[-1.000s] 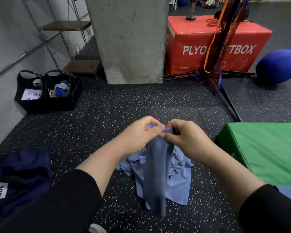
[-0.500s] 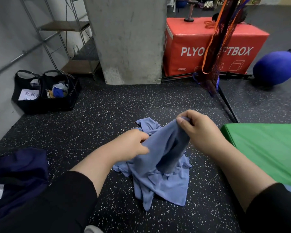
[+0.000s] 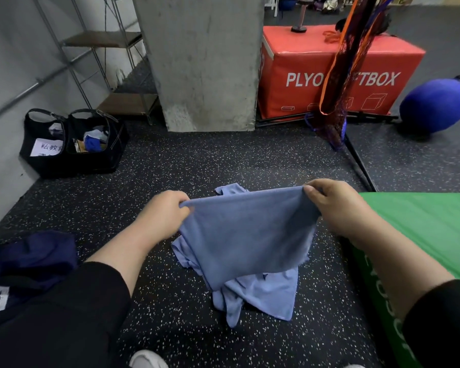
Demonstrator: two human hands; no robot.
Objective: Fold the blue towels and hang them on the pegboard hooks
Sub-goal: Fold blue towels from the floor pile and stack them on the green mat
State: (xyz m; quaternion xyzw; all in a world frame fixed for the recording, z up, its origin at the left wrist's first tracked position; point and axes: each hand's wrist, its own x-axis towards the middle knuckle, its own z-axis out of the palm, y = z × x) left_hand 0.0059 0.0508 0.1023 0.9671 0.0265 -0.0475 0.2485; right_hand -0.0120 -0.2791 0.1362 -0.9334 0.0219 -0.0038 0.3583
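Blue towel (image 3: pixel 246 232) stretched between both hands above the speckled floor (image 3: pixel 170 166), top edge pulled level, lower part sagging toward the viewer. Left hand (image 3: pixel 164 217) pinching the towel's left upper corner, fingers curled around the cloth; right hand (image 3: pixel 339 208) pinching the right upper corner, thumb on the near face. Directly beneath and partly hidden, a crumpled heap of more blue towels (image 3: pixel 263 296) lying on the floor, one tip showing beyond the stretched edge. Near left, a dark navy bag (image 3: pixel 29 264); near right, a green mat (image 3: pixel 420 229) just beside the right forearm. Farther left, two black baskets (image 3: pixel 72 144) against the wall. Beyond, a concrete pillar (image 3: pixel 205 62), a red plyo box (image 3: pixel 337 67) and a blue ball (image 3: pixel 434 104).
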